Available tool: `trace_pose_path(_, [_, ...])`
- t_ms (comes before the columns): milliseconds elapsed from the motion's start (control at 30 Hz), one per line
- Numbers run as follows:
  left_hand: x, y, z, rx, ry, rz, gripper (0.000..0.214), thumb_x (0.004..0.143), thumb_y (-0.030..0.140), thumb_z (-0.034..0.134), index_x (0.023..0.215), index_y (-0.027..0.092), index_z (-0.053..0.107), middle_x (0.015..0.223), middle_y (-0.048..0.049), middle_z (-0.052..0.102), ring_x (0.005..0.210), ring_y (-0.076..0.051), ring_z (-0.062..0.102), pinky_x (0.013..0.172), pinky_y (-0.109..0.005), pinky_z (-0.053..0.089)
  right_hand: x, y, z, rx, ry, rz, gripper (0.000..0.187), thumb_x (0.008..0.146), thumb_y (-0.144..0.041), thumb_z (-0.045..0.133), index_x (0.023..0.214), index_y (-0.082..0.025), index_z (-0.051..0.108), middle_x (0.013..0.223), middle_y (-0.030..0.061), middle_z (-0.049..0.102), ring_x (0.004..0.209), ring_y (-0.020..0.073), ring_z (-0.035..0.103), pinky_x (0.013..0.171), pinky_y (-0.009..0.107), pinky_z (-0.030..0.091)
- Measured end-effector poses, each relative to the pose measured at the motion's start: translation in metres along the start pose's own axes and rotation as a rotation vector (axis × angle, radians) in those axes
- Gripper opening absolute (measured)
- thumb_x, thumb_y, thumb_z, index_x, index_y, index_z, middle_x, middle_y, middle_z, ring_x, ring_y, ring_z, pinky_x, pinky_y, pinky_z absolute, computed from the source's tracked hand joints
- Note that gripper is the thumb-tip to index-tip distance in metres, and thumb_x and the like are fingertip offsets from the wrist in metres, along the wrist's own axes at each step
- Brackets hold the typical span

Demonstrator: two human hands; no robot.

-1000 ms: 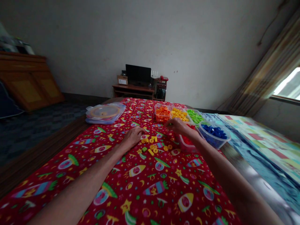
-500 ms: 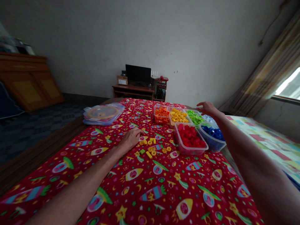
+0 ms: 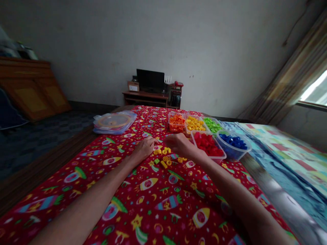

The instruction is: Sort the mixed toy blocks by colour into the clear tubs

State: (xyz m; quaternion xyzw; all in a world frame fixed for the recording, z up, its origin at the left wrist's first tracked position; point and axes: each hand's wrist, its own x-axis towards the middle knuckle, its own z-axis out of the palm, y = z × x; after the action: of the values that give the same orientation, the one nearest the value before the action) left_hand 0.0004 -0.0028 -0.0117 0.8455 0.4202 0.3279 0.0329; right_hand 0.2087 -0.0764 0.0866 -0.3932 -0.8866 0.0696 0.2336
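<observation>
Small yellow building pieces (image 3: 165, 159) with a green one among them lie loose on the red patterned cloth (image 3: 158, 190). My left hand (image 3: 144, 148) rests curled on the cloth at their left edge, fingertips by the pieces. My right hand (image 3: 180, 143) hovers just behind them, fingers bent down toward the pile; what it pinches, if anything, is hidden. Clear tubs stand to the right: red pieces (image 3: 208, 144), blue pieces (image 3: 233, 142), orange (image 3: 176, 123), yellow (image 3: 194, 124) and green (image 3: 213, 125).
A stack of clear lids (image 3: 114, 122) lies at the table's far left. A table's edge and a patchwork cloth (image 3: 286, 153) run along the right. A low stand with a dark screen (image 3: 150, 81) is against the back wall, a wooden cabinet (image 3: 30, 88) at left.
My right hand has come back from beyond the green tub to the loose yellow pieces. My left hand has stayed where it was.
</observation>
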Motion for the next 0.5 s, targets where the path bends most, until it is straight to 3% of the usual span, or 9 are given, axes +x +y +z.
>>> trace_pose_path(133, [0.001, 0.001, 0.000, 0.010, -0.010, -0.009, 0.032, 0.085, 0.015, 0.038, 0.088, 0.017, 0.070, 0.086, -0.0074, 0.065, 0.084, -0.020, 0.061, 0.079, -0.031, 0.050, 0.000, -0.022, 0.035, -0.203, -0.148, -0.020, 0.021, 0.087, -0.013, 0.051, 0.075, -0.011, 0.067, 0.062, 0.0029, 0.061, 0.051, 0.0078, 0.037, 0.052, 0.024, 0.024])
trace_pose_path(267, [0.003, -0.003, 0.004, 0.034, -0.018, -0.040, 0.032, 0.084, 0.013, 0.038, 0.087, 0.017, 0.070, 0.085, -0.0067, 0.064, 0.081, -0.019, 0.060, 0.076, -0.029, 0.050, -0.002, -0.031, 0.053, -0.318, -0.249, -0.020, 0.021, 0.088, -0.027, 0.055, 0.082, -0.012, 0.069, 0.077, 0.0100, 0.068, 0.062, 0.0137, 0.051, 0.056, 0.025, 0.032])
trace_pose_path(400, [0.004, -0.003, 0.005, 0.047, -0.024, -0.036, 0.032, 0.085, 0.013, 0.039, 0.088, 0.018, 0.070, 0.084, -0.0055, 0.064, 0.082, -0.018, 0.060, 0.075, -0.028, 0.049, -0.004, -0.030, 0.061, -0.288, -0.239, -0.070, 0.018, 0.088, -0.019, 0.052, 0.082, -0.013, 0.068, 0.077, 0.0097, 0.068, 0.064, 0.0147, 0.054, 0.060, 0.026, 0.037])
trace_pose_path(500, [0.002, -0.001, 0.003, 0.041, -0.002, -0.031, 0.030, 0.085, 0.013, 0.040, 0.087, 0.018, 0.070, 0.085, -0.0055, 0.064, 0.080, -0.017, 0.060, 0.075, -0.027, 0.049, -0.005, -0.022, 0.056, -0.172, -0.157, -0.110, 0.014, 0.085, -0.013, 0.053, 0.084, -0.014, 0.067, 0.076, 0.0072, 0.067, 0.066, 0.0131, 0.055, 0.064, 0.024, 0.040])
